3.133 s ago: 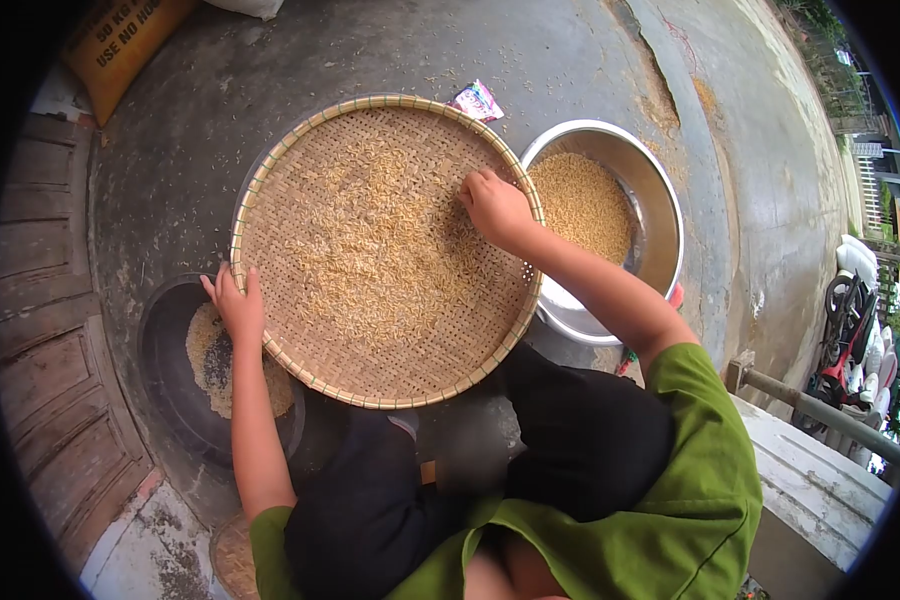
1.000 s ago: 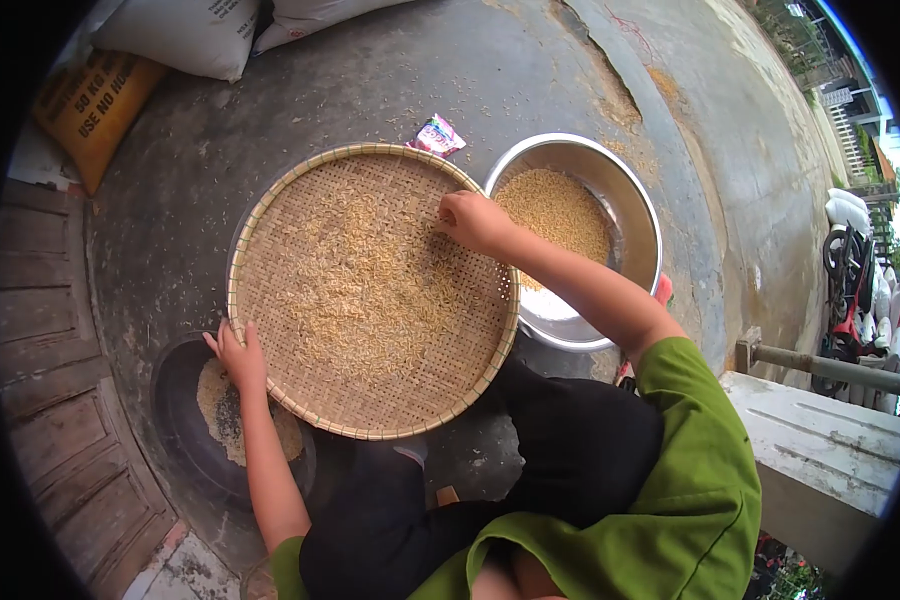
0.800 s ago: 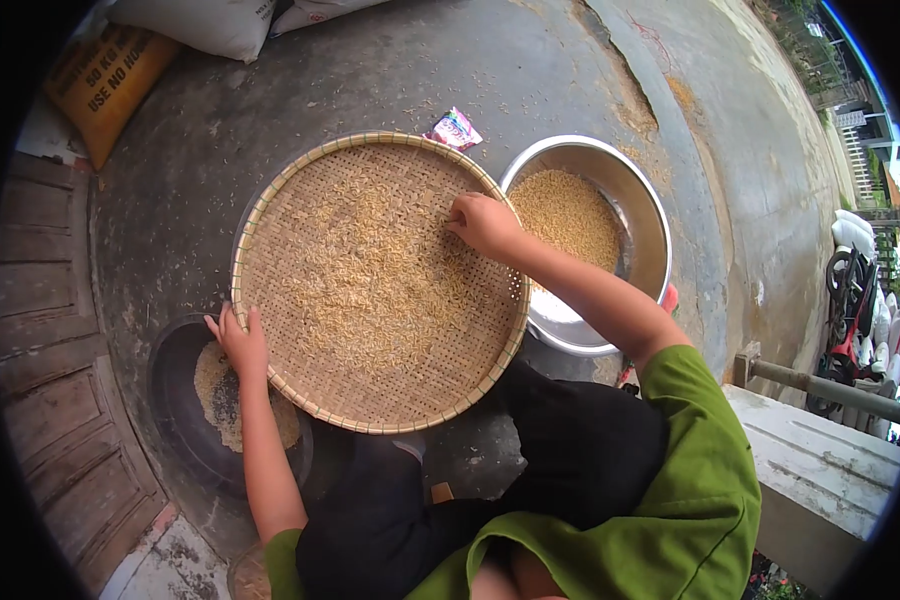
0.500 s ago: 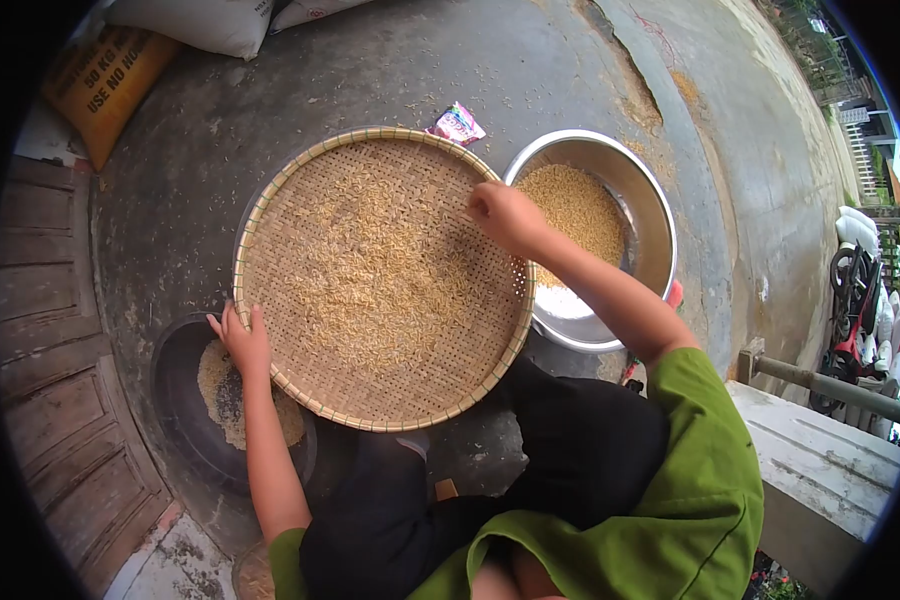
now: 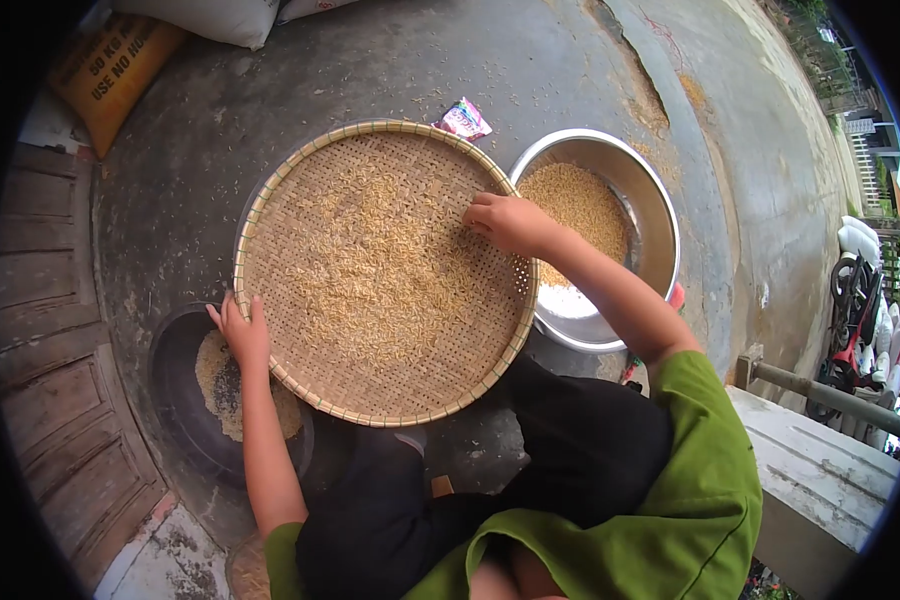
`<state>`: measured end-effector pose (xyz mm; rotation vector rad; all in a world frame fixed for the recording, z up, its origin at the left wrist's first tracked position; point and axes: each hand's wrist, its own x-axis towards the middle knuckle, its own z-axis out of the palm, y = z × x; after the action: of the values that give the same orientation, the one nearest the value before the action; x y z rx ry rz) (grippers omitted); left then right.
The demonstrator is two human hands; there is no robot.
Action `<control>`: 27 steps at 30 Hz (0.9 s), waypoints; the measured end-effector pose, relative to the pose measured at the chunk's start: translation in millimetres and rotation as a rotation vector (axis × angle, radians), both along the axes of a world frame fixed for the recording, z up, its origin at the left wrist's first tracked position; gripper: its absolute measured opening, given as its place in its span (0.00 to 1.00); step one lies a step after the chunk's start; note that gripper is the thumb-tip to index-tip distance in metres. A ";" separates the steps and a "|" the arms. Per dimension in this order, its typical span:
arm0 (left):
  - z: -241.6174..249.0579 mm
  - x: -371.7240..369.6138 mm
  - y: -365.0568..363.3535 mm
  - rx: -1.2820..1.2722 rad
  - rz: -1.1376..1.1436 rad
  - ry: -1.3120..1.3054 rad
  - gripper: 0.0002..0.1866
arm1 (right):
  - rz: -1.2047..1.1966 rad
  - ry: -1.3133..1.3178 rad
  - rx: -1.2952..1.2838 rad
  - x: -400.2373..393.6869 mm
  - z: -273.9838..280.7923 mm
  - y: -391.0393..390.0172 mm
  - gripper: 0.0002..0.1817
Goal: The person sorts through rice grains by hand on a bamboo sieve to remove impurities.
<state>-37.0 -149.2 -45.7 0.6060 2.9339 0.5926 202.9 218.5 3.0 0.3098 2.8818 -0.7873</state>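
Note:
A round woven bamboo tray (image 5: 300, 385) with grain (image 5: 380, 290) spread over its middle lies above my knees. My left hand (image 5: 243, 330) grips the tray's rim at the left, thumb on the inner side. Over the tray's right part is my right hand (image 5: 500, 220), fingers bent and pressed together just above the weave; what they hold, if anything, is hidden. To the right stands a metal basin (image 5: 655, 235) with golden grain (image 5: 575, 205) in it. A dark basin (image 5: 175, 405) with paler grain (image 5: 215, 385) sits under my left forearm.
A pink and white packet (image 5: 464, 120) lies beyond the tray. An orange sack (image 5: 115, 75) and a white sack (image 5: 210, 20) are at the upper left. Wooden doors (image 5: 55, 370) line the left. A white ledge (image 5: 810, 465) and metal rail (image 5: 830, 395) are at the right.
My right hand has turned flatter and dipped slightly, still over the tray's right part. The tray's far edge appears slightly higher. My left hand keeps its place on the rim.

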 end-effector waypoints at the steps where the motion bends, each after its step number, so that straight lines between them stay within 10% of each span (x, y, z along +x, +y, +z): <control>1: -1.0 0.4 0.0 0.002 0.008 0.002 0.25 | 0.049 -0.022 -0.008 -2.9 -3.0 3.1 0.10; 21: -4.5 0.5 -1.7 0.026 -0.001 0.020 0.24 | 0.176 -0.020 0.134 1.1 3.8 0.6 0.06; 27: -4.1 -1.0 -2.1 0.015 -0.001 0.022 0.24 | -0.433 0.046 0.245 58.2 31.0 37.0 0.07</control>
<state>-38.0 -151.3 -49.8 0.6203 2.9520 0.6122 261.1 255.5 34.0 0.9798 2.9940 -0.4925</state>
